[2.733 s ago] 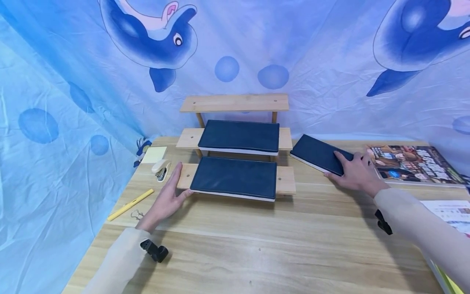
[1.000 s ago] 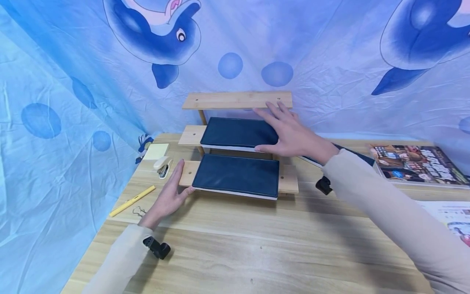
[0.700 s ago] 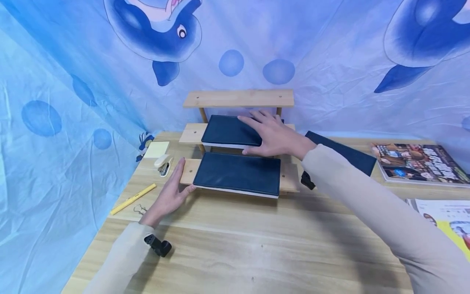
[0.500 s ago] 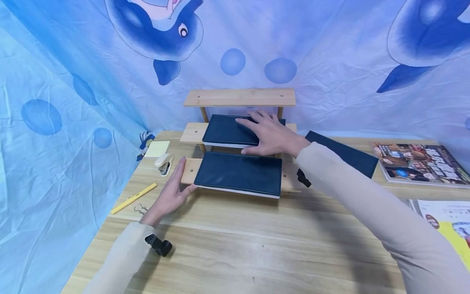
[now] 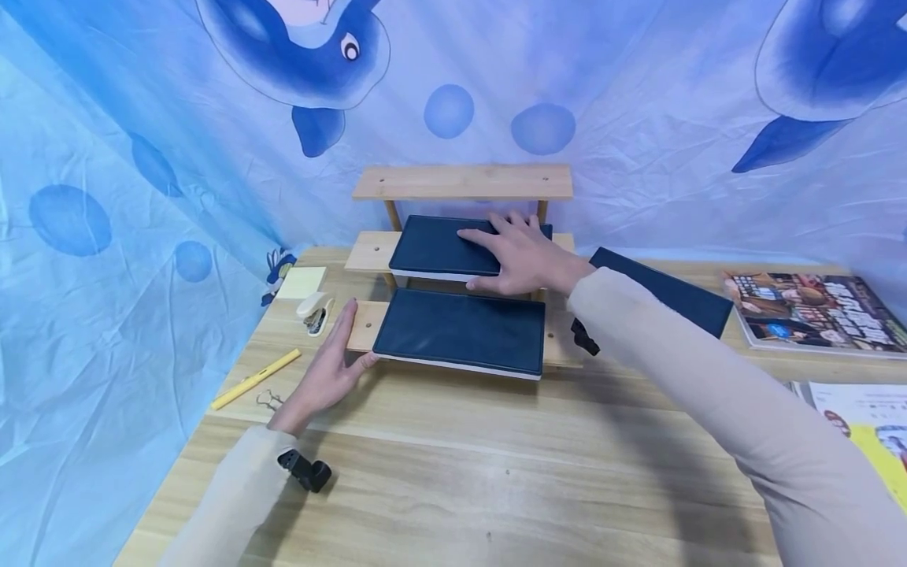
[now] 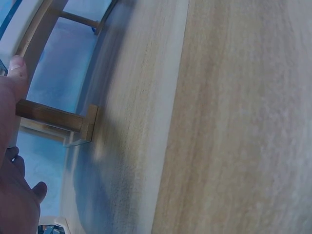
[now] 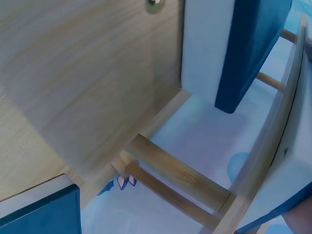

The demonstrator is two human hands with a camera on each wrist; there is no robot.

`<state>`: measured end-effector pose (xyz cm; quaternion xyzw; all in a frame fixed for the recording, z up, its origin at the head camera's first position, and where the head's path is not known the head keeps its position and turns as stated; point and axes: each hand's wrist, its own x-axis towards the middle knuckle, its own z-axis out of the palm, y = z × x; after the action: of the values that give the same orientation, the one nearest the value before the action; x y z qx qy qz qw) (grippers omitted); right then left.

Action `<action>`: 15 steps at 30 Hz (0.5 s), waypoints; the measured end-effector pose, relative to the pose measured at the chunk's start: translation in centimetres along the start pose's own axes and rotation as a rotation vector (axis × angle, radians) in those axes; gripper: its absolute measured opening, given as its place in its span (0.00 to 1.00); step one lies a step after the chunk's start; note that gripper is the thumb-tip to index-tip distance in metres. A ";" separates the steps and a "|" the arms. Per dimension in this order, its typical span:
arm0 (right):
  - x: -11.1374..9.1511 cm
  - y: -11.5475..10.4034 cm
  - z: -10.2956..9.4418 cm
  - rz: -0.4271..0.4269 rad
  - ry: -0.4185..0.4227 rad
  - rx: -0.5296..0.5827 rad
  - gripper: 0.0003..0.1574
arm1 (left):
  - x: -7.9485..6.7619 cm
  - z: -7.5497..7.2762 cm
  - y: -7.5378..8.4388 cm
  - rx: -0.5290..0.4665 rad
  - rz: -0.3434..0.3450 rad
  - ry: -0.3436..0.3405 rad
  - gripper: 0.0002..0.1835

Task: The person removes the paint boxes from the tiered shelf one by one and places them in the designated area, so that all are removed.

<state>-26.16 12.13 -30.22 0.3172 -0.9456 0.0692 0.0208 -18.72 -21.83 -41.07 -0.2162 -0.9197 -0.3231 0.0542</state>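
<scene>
A wooden three-tier shelf (image 5: 363,324) stands on the desk against a curtain. A dark blue notebook with white edges (image 5: 460,331) lies on its lowest tier, and a matching notebook (image 5: 434,240) lies on the middle one. My left hand (image 5: 329,378) grips the left end of the lowest board; in the left wrist view its thumb (image 6: 18,68) lies on the board's front edge. My right hand (image 5: 520,256) holds the right half of the middle notebook, thumb at the front edge, fingers over the cover, hiding part of it. A third notebook (image 5: 673,293) lies right of the shelf.
Left of the shelf are pale sticky notes (image 5: 301,282), a white stapler (image 5: 314,311), a yellow pen (image 5: 255,379) and a binder clip (image 5: 269,400). A magazine (image 5: 818,315) and printed papers (image 5: 864,402) lie at the right. The top tier (image 5: 460,183) is bare wood.
My right hand has left the notebook on the desk and moved left onto the middle-tier notebook, where it has stayed for the last half second. My left hand keeps its place.
</scene>
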 end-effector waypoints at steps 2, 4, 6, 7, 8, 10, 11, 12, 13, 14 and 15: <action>0.0 0.0 -0.1 -0.006 0.003 -0.004 0.50 | 0.1 0.0 0.0 0.003 0.007 0.007 0.47; 0.1 0.0 -0.2 -0.009 0.001 -0.005 0.49 | 0.1 0.0 0.0 0.006 0.002 0.004 0.47; 0.1 0.0 -0.2 -0.012 0.001 -0.008 0.50 | 0.0 -0.1 0.0 0.004 -0.005 0.002 0.47; 0.1 0.0 -0.2 -0.014 0.002 -0.007 0.50 | 0.0 -0.1 0.1 0.004 -0.012 0.000 0.47; 0.1 0.0 -0.2 -0.016 0.003 -0.008 0.51 | 0.0 -0.1 0.1 0.004 -0.022 -0.006 0.47; 0.2 0.0 -0.2 -0.020 0.006 -0.013 0.52 | 0.0 -0.2 0.3 0.003 -0.025 -0.008 0.47; 0.2 0.0 -0.2 -0.021 0.007 -0.012 0.52 | 0.0 -0.2 0.3 0.004 -0.029 -0.011 0.47; 0.2 0.0 -0.2 -0.020 0.008 -0.012 0.52 | 0.0 -0.2 0.4 0.003 -0.031 -0.014 0.47; 0.1 0.0 -0.2 -0.019 0.012 -0.014 0.52 | 0.0 -0.2 0.4 0.004 -0.031 -0.018 0.47; 0.1 0.0 -0.2 -0.017 0.014 -0.014 0.52 | 0.0 -0.3 0.5 0.004 -0.034 -0.021 0.47; 0.0 0.0 -0.3 -0.012 0.016 -0.015 0.52 | 0.0 -0.3 0.5 0.006 -0.034 -0.022 0.47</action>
<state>-26.13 12.17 -29.92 0.3219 -0.9440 0.0647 0.0313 -18.50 -21.65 -40.57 -0.2040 -0.9248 -0.3189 0.0392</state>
